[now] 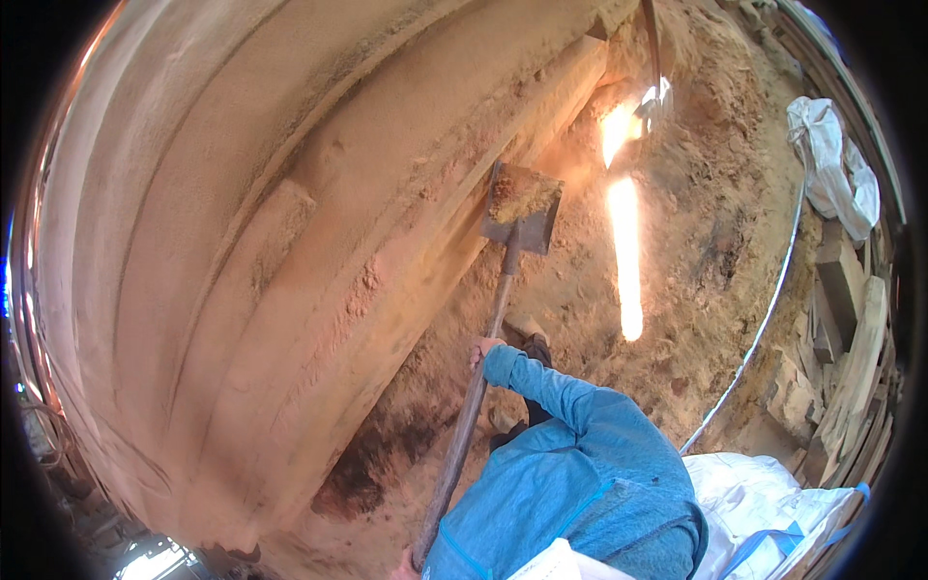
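Observation:
A long-handled shovel (462, 445) runs from the lower edge up toward the middle. On its flat metal blade (520, 211) lies some loose brown, soil-like material. My right hand (486, 352), at the end of a blue sleeve, is closed around the middle of the shaft. Close to the lower edge, my left hand (406, 566) grips the shaft's rear end and is partly cut off by the picture's rim. The blade is beside the foot of a large dust-covered, ridged slope (319, 242). My shoes (527, 327) show beside the shaft, partly hidden.
Loose brown dirt (696, 290) covers the ground, with a glaring sunlit strip (625, 261). A thin dark pole (652, 43) stands at the top. At right are a white sack (833, 159), a pale rope (764, 333) and stacked wood pieces (855, 367). Another white sack (744, 503) lies lower right.

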